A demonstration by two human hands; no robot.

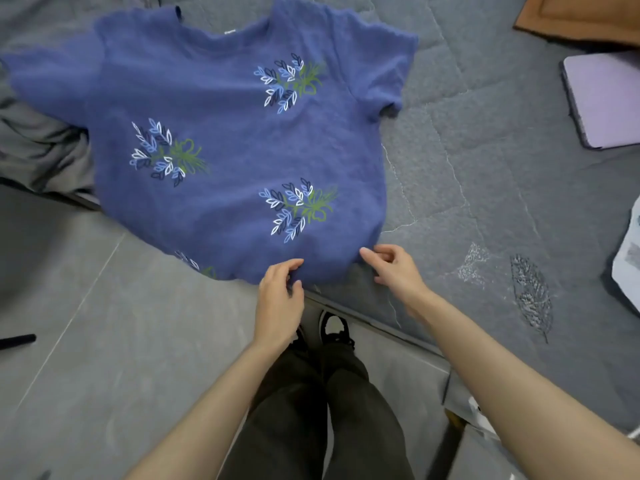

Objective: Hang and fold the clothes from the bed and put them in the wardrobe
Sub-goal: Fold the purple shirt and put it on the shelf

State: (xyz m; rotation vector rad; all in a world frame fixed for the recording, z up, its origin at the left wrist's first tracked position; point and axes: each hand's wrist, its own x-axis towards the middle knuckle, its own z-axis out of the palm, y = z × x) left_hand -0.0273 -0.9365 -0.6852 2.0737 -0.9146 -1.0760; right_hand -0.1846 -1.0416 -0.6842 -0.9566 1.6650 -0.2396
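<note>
We find the blue T-shirt (221, 140) laid flat, front up, on the grey quilted bed (485, 168), collar away from the person. Its hem reaches the near edge of the bed, and its lower left part overhangs that edge above the grey tiled floor (104, 341). Four sprig prints in white, blue and green show on the front.

The left hand (280, 296) is at the middle of the hem, fingers curled over the fabric and thumb against it. We record a pinch on the hem. The right hand (393, 268) is at the shirt's lower right corner, fingers half curled, index fingertip at the fabric edge. We cannot tell whether it holds any cloth.

A brown garment (585, 19) lies at the far right corner of the frame, well apart from the shirt. A lilac flat case (606, 98) lies nearer, also on the bed. Crumpled grey cloth (38, 150) sits beside the shirt's left sleeve. The person's dark trousers (311, 410) and black-and-white shoes (334, 329) stand below the bed edge.
</note>
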